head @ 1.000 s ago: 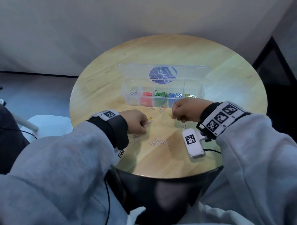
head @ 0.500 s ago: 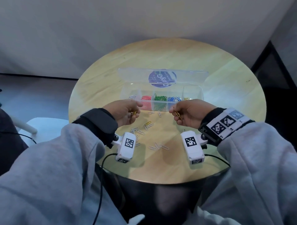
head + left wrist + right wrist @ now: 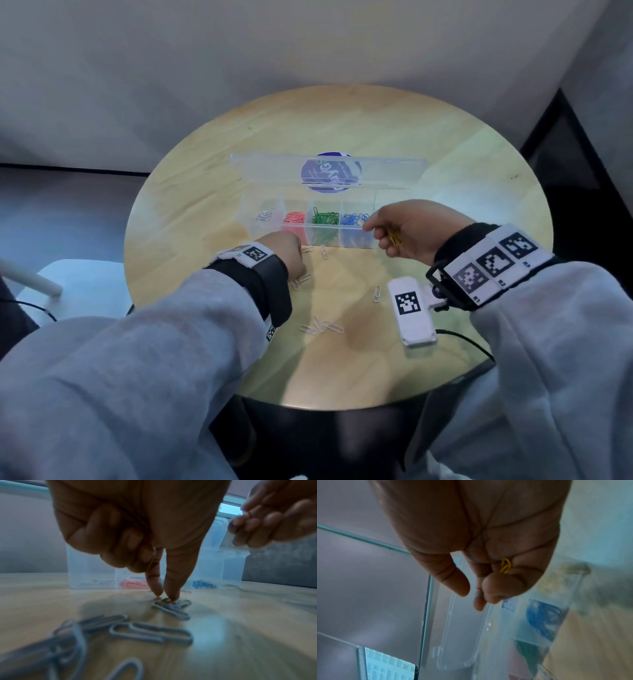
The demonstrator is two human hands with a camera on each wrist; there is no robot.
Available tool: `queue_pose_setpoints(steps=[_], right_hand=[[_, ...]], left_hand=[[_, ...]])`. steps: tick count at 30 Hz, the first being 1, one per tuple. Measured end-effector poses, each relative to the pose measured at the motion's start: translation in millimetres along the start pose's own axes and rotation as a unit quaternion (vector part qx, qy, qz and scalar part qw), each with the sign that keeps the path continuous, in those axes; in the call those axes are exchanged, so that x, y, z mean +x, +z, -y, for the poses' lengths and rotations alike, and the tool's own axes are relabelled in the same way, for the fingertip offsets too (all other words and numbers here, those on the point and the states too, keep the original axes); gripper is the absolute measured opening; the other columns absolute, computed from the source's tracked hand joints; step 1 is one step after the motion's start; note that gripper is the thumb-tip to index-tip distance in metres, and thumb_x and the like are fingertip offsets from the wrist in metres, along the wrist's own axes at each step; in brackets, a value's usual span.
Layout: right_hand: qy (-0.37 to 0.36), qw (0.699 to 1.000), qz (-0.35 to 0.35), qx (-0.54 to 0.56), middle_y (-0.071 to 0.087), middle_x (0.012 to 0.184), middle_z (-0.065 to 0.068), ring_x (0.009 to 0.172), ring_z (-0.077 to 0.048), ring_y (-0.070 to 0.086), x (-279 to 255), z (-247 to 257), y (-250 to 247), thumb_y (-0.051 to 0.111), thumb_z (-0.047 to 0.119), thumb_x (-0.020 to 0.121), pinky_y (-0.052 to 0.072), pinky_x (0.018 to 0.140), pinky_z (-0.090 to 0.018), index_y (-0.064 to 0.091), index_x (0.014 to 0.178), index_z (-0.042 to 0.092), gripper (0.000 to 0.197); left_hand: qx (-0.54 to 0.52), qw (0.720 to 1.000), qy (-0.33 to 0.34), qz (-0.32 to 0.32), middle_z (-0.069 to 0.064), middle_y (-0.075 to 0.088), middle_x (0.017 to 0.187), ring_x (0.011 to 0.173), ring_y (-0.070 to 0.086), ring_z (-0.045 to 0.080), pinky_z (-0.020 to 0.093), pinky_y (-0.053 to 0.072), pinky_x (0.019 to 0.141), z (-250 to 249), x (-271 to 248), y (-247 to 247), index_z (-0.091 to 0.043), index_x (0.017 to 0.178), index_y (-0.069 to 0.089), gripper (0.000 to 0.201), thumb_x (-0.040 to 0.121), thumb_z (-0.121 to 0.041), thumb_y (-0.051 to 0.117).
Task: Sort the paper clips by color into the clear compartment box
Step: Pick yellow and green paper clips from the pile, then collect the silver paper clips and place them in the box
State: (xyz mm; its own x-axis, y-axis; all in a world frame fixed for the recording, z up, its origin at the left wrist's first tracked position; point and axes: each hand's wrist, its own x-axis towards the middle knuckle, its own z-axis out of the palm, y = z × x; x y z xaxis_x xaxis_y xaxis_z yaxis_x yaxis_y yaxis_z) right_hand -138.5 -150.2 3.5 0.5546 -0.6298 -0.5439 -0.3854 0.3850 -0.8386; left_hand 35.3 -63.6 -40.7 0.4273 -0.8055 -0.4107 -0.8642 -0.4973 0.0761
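The clear compartment box (image 3: 329,236) stands open mid-table, its lid (image 3: 274,171) folded back. It holds silver (image 3: 265,215), red (image 3: 294,217), green (image 3: 325,217) and blue clips (image 3: 354,219) in separate compartments. My right hand hides the rightmost one. That right hand (image 3: 371,228) hovers over the box's right end and grips yellow clips (image 3: 394,236) (image 3: 505,565) in curled fingers. My left hand (image 3: 298,260) is down on the table before the box. Its thumb and index tips (image 3: 171,595) pinch at a yellowish clip (image 3: 166,600) lying on silver ones. A thin wire shows in its curled fingers.
Loose silver clips lie on the round wooden table (image 3: 479,192): several near my left hand (image 3: 150,632), a small cluster (image 3: 322,327) toward me, one (image 3: 376,293) by the white wrist camera (image 3: 409,310). A white chair (image 3: 68,291) stands left of the table.
My left hand turned palm-down and dropped to the loose clips on the table. My right hand carried its yellow clips up and right, over the box's right end.
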Motion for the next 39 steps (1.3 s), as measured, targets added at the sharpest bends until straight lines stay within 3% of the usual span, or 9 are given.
queue_pose_setpoints(steps=[5,13,16,20,25,28,34,36,39], right_hand=[[-0.028,0.995,-0.061,0.067,0.042,0.067,-0.005,0.056,-0.013,0.042,-1.8,8.8,-21.1,0.040,0.003,0.091,0.041,0.047,-0.016,0.053,0.080,0.003,0.018],[-0.023,0.995,-0.062,0.079,0.043,0.070,-0.006,0.058,-0.014,0.043,-2.1,7.3,-26.0,0.040,0.001,0.091,0.043,0.048,-0.017,0.053,0.081,0.003,0.016],[-0.028,0.993,-0.080,0.084,0.040,0.070,-0.007,0.057,-0.015,0.040,-1.1,8.0,-27.0,0.033,-0.008,0.089,0.042,0.047,-0.016,0.049,0.078,0.005,0.023],[-0.029,0.993,-0.098,0.059,0.030,0.068,-0.003,0.056,-0.014,0.031,0.7,9.0,-32.0,0.025,-0.013,0.090,0.037,0.042,-0.015,0.039,0.073,0.011,0.032],[-0.009,0.987,-0.156,0.021,0.047,0.079,-0.012,0.064,-0.018,0.053,6.6,5.5,-38.1,0.030,-0.014,0.092,0.054,0.073,-0.027,0.046,0.076,0.005,0.030],[-0.022,0.986,-0.148,0.068,0.050,0.082,-0.012,0.074,-0.018,0.056,10.5,7.2,-36.7,0.032,-0.016,0.090,0.049,0.089,-0.029,0.050,0.083,0.002,0.027],[-0.059,0.984,-0.103,0.133,0.052,0.089,-0.013,0.074,-0.014,0.053,18.1,12.4,-36.7,0.043,-0.010,0.092,0.051,0.087,-0.026,0.055,0.083,0.006,0.022],[-0.051,0.984,-0.105,0.132,0.055,0.105,-0.016,0.085,-0.017,0.058,17.6,11.8,-38.0,0.043,-0.008,0.093,0.051,0.081,-0.022,0.057,0.087,0.007,0.020],[-0.049,0.989,-0.092,0.109,0.047,0.134,-0.028,0.125,-0.034,0.050,14.1,10.2,-40.6,0.038,-0.009,0.092,0.048,0.097,-0.031,0.055,0.107,0.001,0.025]], left_hand=[[0.021,0.999,-0.014,0.046,0.009,0.069,0.109,0.094,0.063,0.026,0.028,0.045,0.073,-3.0,5.5,2.9,-0.009,0.104,0.068,0.024,0.084,-0.019,0.059],[0.031,0.999,-0.009,0.030,0.007,0.067,0.101,0.088,0.059,0.024,0.026,0.041,0.070,-1.2,-0.2,3.5,-0.009,0.096,0.066,0.018,0.085,-0.022,0.060],[0.032,0.998,-0.020,0.055,0.007,0.070,0.107,0.094,0.064,0.024,0.027,0.045,0.072,-2.8,-0.7,4.1,-0.009,0.103,0.069,0.024,0.083,-0.018,0.060],[0.025,0.996,-0.012,0.084,0.004,0.061,0.087,0.079,0.054,0.023,0.024,0.041,0.065,-1.5,-3.3,4.1,-0.011,0.089,0.067,0.012,0.082,-0.016,0.058],[-0.044,0.996,0.005,0.076,0.002,0.055,0.080,0.073,0.048,0.020,0.023,0.037,0.062,6.7,-10.4,-10.5,-0.016,0.082,0.061,0.007,0.084,-0.021,0.057],[-0.134,0.987,0.039,0.079,-0.002,0.051,0.069,0.065,0.045,0.016,0.024,0.037,0.062,3.3,-13.5,-31.7,-0.018,0.077,0.060,0.011,0.084,-0.027,0.061],[-0.318,0.942,0.095,0.058,-0.003,0.055,0.068,0.065,0.050,0.013,0.022,0.043,0.061,-39.6,-4.7,-59.2,-0.020,0.068,0.054,0.019,0.087,-0.021,0.060],[-0.366,0.924,0.100,0.051,-0.002,0.055,0.069,0.064,0.052,0.011,0.021,0.045,0.062,-57.2,2.0,-62.0,-0.018,0.068,0.053,0.021,0.088,-0.019,0.060],[-0.426,0.899,0.097,0.038,0.001,0.055,0.067,0.064,0.054,0.012,0.022,0.049,0.069,-76.9,10.9,-60.7,-0.017,0.068,0.051,0.023,0.089,-0.017,0.060]])
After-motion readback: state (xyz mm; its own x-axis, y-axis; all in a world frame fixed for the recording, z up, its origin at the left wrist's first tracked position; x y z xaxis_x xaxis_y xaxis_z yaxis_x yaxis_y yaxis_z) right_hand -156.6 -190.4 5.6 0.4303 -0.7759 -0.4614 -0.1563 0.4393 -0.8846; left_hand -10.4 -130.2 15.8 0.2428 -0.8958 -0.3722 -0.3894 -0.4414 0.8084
